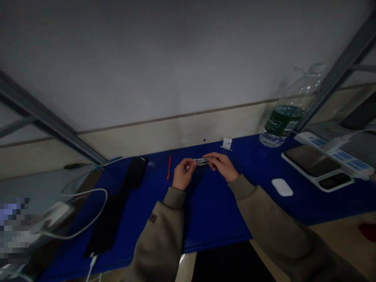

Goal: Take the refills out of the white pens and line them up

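Observation:
Between my two hands a slim pen (202,161), light-coloured with a dark part, lies roughly level above the blue tabletop. My left hand (184,173) is closed, pinching its left end with thumb and fingers. At the other end, the fingertips of my right hand (221,164) are closed on the pen. My fingers cover both ends, and details are too small and dim to make out. A red pen (169,168) rests on the table left of my left hand. Beyond my right hand, a small white block (226,143) stands near the wall.
A large water bottle (283,117), a kitchen scale (313,161), a power strip (337,154) and a white rounded case (282,187) are on the right. Leftward lie a black phone (135,172), a dark tablet-like slab (106,225) and a white cable (102,211). The wall (176,78) bounds the back.

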A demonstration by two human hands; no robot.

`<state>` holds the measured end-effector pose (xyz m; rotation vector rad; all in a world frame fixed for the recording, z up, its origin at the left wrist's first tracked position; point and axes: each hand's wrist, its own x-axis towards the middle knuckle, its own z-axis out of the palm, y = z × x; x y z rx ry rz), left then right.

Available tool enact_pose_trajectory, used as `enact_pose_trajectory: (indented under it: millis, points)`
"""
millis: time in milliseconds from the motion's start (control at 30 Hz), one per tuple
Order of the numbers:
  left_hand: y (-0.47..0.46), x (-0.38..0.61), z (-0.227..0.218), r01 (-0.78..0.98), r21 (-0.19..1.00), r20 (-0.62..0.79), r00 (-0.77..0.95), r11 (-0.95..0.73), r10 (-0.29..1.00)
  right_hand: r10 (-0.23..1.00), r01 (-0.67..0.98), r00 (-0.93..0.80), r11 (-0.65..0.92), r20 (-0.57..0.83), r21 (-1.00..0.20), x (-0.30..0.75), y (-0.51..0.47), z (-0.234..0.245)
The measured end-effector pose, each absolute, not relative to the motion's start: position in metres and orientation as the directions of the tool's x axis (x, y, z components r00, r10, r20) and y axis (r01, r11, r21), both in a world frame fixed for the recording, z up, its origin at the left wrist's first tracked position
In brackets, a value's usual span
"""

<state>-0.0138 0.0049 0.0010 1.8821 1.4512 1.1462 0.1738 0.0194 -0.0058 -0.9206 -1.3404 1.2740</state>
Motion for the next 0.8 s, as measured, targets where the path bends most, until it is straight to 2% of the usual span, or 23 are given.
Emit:
enact_pose_trajectory:
  millis: [200, 400, 633, 800]
  points:
    - [0.0054, -0.0163, -0.0002, 0.561, 0.787, 0.229, 0.124, -0.259, 0.965, 0.971, -0.174, -0.207, 0.081, 0.116, -0.981, 0.1724, 0.0151, -0.0005]
    - [0.0064, -0.0150, 0.0000, 0.490, 0.809, 0.318, 0.099, -0.324, 0.943, 0.967, -0.259, -0.255, -0.046, 0.022, -0.965, 0.1749, 0.0163, 0.0015]
    - [0.0067, -0.0173, -0.0029, 0.546, 0.802, 0.219, 0.110, -0.243, 0.969, 0.943, -0.331, -0.332, -0.109, 0.008, -0.938, 0.1769, 0.0161, 0.0014]
    - [0.0051, -0.0142, 0.0018, 0.514, 0.789, 0.353, 0.067, -0.336, 0.933, 0.945, -0.332, -0.328, -0.130, -0.016, -0.934, 0.1770, 0.0155, 0.0029]
